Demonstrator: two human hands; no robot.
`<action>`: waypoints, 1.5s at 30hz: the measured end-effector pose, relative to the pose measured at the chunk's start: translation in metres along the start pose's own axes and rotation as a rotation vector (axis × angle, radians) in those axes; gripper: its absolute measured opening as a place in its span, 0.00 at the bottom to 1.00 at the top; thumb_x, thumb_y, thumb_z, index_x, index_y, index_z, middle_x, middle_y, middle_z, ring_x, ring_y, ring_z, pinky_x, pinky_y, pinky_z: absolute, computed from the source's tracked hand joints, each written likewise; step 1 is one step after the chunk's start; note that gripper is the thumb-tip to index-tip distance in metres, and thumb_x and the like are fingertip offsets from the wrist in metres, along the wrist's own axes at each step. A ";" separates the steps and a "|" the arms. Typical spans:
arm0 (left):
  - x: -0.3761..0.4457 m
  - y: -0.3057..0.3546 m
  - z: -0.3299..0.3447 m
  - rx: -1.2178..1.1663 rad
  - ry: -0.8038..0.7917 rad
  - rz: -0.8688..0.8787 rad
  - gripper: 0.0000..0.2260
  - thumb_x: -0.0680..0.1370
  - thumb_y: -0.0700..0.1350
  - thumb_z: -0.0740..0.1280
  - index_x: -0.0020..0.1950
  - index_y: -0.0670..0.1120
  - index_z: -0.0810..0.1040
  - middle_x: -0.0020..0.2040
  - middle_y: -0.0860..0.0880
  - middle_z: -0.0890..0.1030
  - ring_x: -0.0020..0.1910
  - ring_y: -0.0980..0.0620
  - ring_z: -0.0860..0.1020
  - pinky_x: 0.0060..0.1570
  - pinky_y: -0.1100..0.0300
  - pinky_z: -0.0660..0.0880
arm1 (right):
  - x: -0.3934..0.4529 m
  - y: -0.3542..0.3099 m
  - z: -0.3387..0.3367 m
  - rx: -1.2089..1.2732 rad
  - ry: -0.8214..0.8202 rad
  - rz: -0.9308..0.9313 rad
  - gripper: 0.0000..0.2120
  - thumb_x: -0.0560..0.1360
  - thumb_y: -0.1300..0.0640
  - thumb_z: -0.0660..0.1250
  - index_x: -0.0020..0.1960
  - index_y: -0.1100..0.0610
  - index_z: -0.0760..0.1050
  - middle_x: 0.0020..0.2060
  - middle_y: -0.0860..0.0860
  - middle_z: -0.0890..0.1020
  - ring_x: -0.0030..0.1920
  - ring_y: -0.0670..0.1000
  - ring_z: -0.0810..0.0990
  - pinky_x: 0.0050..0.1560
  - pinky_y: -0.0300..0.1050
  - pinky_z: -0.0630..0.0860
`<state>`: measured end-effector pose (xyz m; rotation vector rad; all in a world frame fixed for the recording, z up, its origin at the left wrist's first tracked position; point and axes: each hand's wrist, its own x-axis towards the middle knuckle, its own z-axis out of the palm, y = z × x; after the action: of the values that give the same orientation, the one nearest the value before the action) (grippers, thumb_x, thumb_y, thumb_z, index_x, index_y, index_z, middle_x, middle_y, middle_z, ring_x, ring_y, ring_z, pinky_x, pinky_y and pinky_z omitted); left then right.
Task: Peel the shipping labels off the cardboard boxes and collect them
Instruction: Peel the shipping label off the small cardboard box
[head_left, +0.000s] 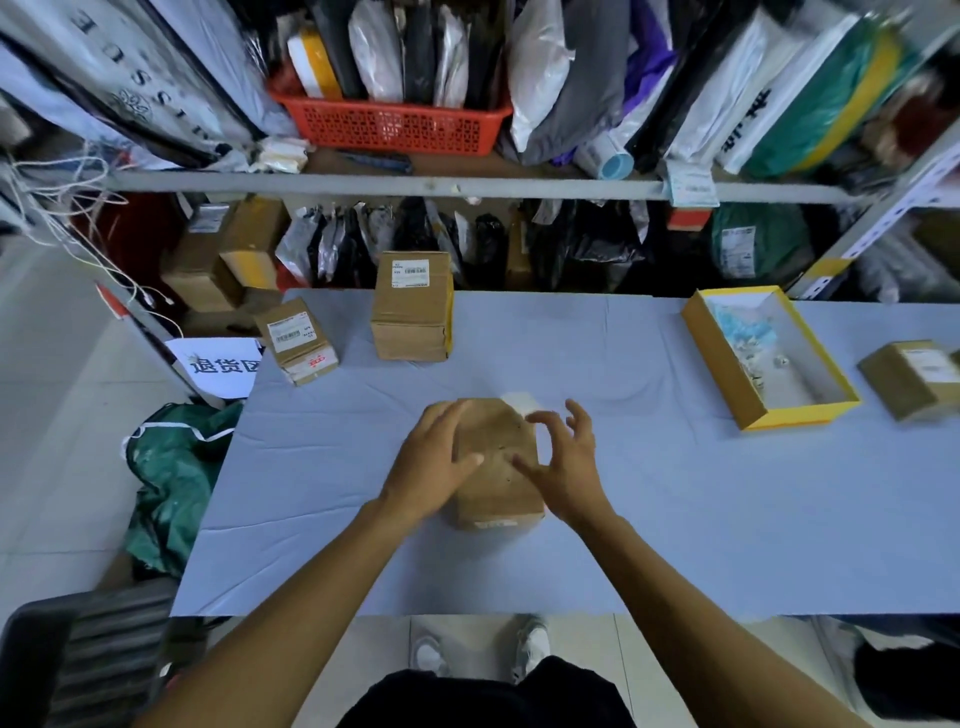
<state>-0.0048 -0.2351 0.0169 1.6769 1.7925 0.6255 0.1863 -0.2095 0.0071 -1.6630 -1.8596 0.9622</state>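
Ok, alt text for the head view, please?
Both hands work a cardboard box on the blue-covered table: the left hand rests on it, the right hand hovers beside a white label. A yellow tray sits right.

A plain brown cardboard box lies flat mid-tabletop, a white label at its far edge. Three labelled brown boxes stand well apart.

Grey metal shelving crammed with parcels stands over a pale tiled floor.

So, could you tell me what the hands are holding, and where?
The left hand rests on the box top's left side; the right hand holds nothing.
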 end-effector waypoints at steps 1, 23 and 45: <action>0.012 0.009 -0.010 -0.050 0.033 0.003 0.30 0.75 0.45 0.73 0.74 0.50 0.66 0.71 0.47 0.69 0.66 0.47 0.72 0.66 0.54 0.70 | 0.012 -0.013 -0.007 0.036 0.032 0.006 0.17 0.71 0.51 0.73 0.58 0.50 0.75 0.71 0.55 0.62 0.69 0.55 0.65 0.63 0.46 0.67; 0.054 0.054 -0.073 -0.172 -0.060 0.115 0.08 0.75 0.36 0.70 0.53 0.42 0.85 0.46 0.48 0.84 0.44 0.54 0.79 0.45 0.63 0.73 | 0.059 -0.098 -0.041 0.364 -0.056 0.163 0.03 0.74 0.63 0.69 0.43 0.59 0.82 0.39 0.57 0.84 0.41 0.54 0.84 0.46 0.47 0.82; 0.058 0.083 -0.050 -0.661 -0.094 -0.302 0.05 0.75 0.31 0.69 0.40 0.38 0.80 0.42 0.41 0.80 0.43 0.45 0.81 0.50 0.54 0.82 | 0.049 -0.082 -0.060 -0.167 -0.004 -0.120 0.05 0.75 0.59 0.68 0.43 0.60 0.80 0.35 0.51 0.81 0.36 0.50 0.80 0.29 0.39 0.69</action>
<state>0.0185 -0.1671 0.1041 0.9565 1.5004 0.8633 0.1693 -0.1512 0.1021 -1.6220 -2.0658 0.7803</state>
